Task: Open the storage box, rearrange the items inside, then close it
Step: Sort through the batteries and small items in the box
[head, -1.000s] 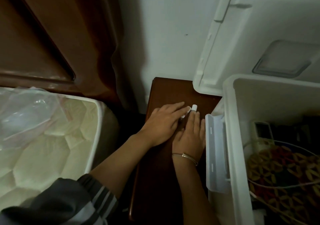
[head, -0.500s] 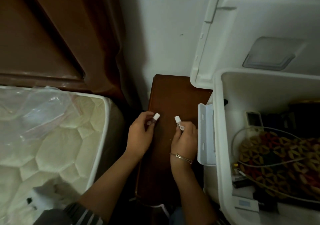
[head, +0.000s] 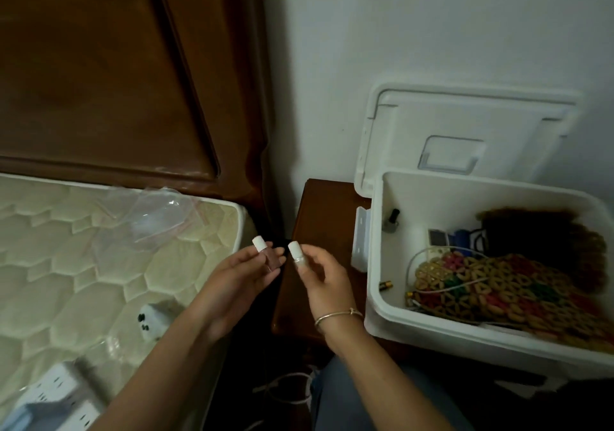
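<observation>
A white storage box (head: pixel 373 264) stands open at the right, its lid (head: pixel 465 131) leaning back against the wall. Inside lie a colourful woven mat (head: pixel 498 284), a dark bottle (head: pixel 392 221), a battery (head: pixel 385 285), a white cable and dark items at the back. My left hand (head: pixel 239 281) holds a small white-capped bottle (head: pixel 262 251) with pinkish contents. My right hand (head: pixel 319 277) holds a second small white-capped bottle (head: pixel 295 256). Both hands hover side by side, left of the box, above the gap between mattress and side table.
A brown wooden side table (head: pixel 319 224) sits between the box and the mattress (head: pixel 83 264). On the mattress lie a clear plastic bag (head: pixel 149 221), a small white object with black dots (head: pixel 153 321) and a power strip (head: pixel 56 394). A dark wooden headboard (head: pixel 116 81) rises behind.
Both hands lifted off the side table, each taking up a small white-capped bottle, and drew back toward me. The view pulled back, showing the whole box and lid.
</observation>
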A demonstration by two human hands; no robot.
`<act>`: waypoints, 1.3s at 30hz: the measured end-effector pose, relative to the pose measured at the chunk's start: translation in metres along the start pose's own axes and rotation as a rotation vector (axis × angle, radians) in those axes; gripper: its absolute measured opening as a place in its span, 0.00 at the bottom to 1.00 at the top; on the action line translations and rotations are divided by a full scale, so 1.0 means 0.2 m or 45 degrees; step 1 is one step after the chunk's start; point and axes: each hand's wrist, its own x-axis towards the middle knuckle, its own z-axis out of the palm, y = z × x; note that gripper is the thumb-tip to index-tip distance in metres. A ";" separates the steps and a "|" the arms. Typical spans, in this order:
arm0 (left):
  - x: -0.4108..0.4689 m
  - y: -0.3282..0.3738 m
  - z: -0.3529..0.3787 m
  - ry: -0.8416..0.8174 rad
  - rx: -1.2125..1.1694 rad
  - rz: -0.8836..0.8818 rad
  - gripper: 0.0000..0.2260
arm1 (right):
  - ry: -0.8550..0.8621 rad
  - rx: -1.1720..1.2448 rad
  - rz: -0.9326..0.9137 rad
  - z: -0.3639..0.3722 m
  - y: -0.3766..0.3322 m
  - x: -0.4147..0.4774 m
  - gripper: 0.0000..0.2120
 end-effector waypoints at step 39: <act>0.49 -0.29 1.22 -0.131 2.035 0.346 0.05 | 0.367 -0.254 0.029 -1.45 0.13 0.16 0.14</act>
